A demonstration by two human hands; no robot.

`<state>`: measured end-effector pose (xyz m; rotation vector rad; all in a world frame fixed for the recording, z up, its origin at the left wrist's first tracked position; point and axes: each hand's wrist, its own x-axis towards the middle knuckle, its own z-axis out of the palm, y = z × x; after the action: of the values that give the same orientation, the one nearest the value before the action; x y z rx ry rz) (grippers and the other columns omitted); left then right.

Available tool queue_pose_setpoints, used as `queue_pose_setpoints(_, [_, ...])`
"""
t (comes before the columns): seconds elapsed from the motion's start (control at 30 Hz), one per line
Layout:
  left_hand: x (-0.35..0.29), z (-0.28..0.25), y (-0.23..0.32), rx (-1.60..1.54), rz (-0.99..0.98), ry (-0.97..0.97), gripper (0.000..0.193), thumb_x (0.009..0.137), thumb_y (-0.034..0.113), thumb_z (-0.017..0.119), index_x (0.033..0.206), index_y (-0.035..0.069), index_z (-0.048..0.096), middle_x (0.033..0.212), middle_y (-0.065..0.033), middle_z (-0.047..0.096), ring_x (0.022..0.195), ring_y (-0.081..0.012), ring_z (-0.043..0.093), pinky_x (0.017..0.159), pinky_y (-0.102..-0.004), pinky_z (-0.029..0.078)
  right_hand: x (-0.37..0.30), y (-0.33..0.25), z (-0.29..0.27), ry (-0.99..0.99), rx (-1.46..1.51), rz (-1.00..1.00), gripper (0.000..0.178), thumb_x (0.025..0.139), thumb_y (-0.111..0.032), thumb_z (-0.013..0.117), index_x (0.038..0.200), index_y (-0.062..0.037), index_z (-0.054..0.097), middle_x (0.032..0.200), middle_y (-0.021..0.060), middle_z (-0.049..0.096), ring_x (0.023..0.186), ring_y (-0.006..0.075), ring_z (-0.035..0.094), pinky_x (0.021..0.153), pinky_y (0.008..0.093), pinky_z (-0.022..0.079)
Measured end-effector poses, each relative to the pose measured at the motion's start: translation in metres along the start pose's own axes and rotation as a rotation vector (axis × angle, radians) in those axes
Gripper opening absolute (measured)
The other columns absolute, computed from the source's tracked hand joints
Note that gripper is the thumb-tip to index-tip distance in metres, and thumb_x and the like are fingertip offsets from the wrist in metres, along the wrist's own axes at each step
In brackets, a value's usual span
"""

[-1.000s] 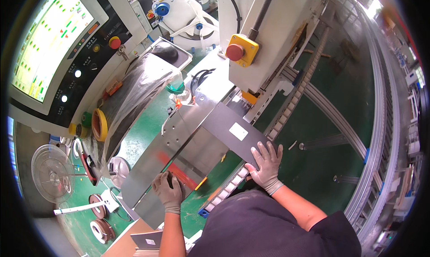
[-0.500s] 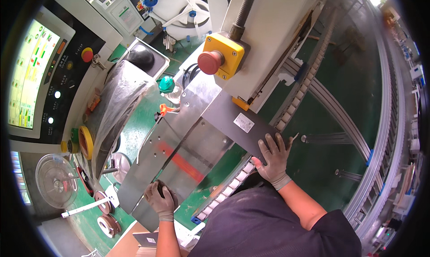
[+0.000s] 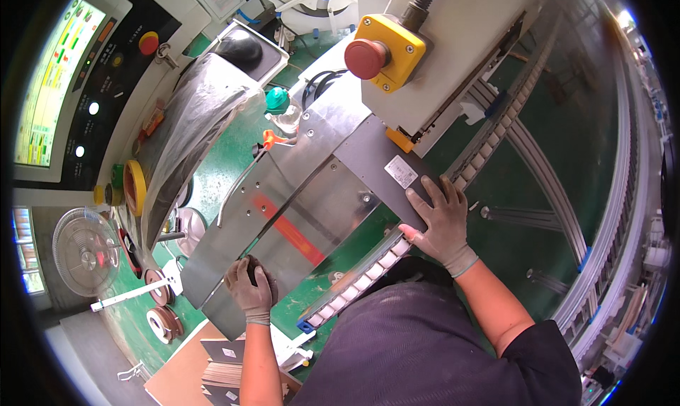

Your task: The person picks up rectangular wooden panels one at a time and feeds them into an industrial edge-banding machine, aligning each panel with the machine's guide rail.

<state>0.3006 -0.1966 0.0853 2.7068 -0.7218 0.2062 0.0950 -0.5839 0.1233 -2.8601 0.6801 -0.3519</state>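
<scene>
A dark grey flat panel (image 3: 375, 155) with a white label (image 3: 401, 172) lies partly on the steel machine table (image 3: 297, 201), its far end at the machine housing. My gloved right hand (image 3: 443, 225) rests on the panel's right end, fingers spread and thumb at its near edge. My gloved left hand (image 3: 249, 293) is at the near left part of the steel table, beside the narrow slot. Its fingers curl around something dark that I cannot make out. A reddish stripe of light crosses the steel between the hands.
A yellow box with a red stop button (image 3: 366, 58) hangs above the panel. A roller rail (image 3: 358, 286) runs between my body and the table. Stacked boards (image 3: 223, 374) lie at lower left. A control screen (image 3: 57, 80), fan (image 3: 86, 252) and green-capped bottle (image 3: 282, 110) stand leftward.
The whole view has shifted, and more of the stacked boards shows at the bottom. Both hands and the panel keep nearly the same places on the machine.
</scene>
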Motion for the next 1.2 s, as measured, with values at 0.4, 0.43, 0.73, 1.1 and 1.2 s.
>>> queue_pose_setpoints(0.4, [-0.002,0.0,0.0,0.014,0.007,0.033,0.034,0.088,0.026,0.065,0.115,0.006,0.068,0.113,-0.0145,0.064,0.113,-0.0345,0.058,0.106,-0.0502,0.039,0.025,0.067,0.006,0.096,0.006,0.02,0.064,0.073,-0.05,0.079,0.128,-0.0187,0.071,0.147,0.0131,0.055,0.134,0.0448,0.047,0.107,0.0596,0.037])
queue_pose_setpoints(0.43, [-0.002,0.0,0.002,0.014,0.002,0.03,0.034,0.088,0.026,0.065,0.115,0.006,0.068,0.114,-0.0146,0.064,0.113,-0.0346,0.058,0.106,-0.0503,0.039,0.029,0.079,0.006,0.101,-0.009,0.022,0.064,0.073,-0.05,0.079,0.129,-0.0187,0.071,0.147,0.0133,0.055,0.135,0.0453,0.046,0.111,0.0592,0.034])
queue_pose_setpoints(0.73, [-0.007,0.004,0.0,-0.016,-0.02,0.038,0.032,0.088,0.025,0.063,0.113,0.007,0.069,0.113,-0.0147,0.064,0.113,-0.0342,0.058,0.106,-0.0493,0.039,0.069,0.161,-0.003,0.051,-0.086,0.098,0.062,0.077,-0.038,0.077,0.135,-0.0183,0.068,0.15,0.0117,0.055,0.141,0.039,0.045,0.122,0.0545,0.026])
queue_pose_setpoints(1.1, [-0.079,0.01,-0.004,-0.07,-0.122,0.106,0.058,0.089,0.036,0.065,0.137,0.005,0.056,0.144,-0.0195,0.051,0.136,-0.0394,0.045,0.116,-0.051,0.035,0.043,0.081,0.09,0.186,0.033,0.102,0.029,0.095,-0.032,0.063,0.101,-0.0062,0.075,0.105,0.0161,0.073,0.103,0.0366,0.066,0.095,0.0475,0.049])
queue_pose_setpoints(1.2, [-0.164,0.0,-0.012,0.038,-0.205,0.181,0.075,0.088,0.039,0.068,0.146,-0.004,0.045,0.152,-0.0232,0.043,0.142,-0.0415,0.04,0.12,-0.0509,0.031,0.01,0.024,0.076,0.084,0.236,-0.081,0.03,0.096,-0.031,0.063,0.088,-0.0034,0.072,0.087,0.0192,0.07,0.083,0.0397,0.067,0.074,0.0478,0.052])
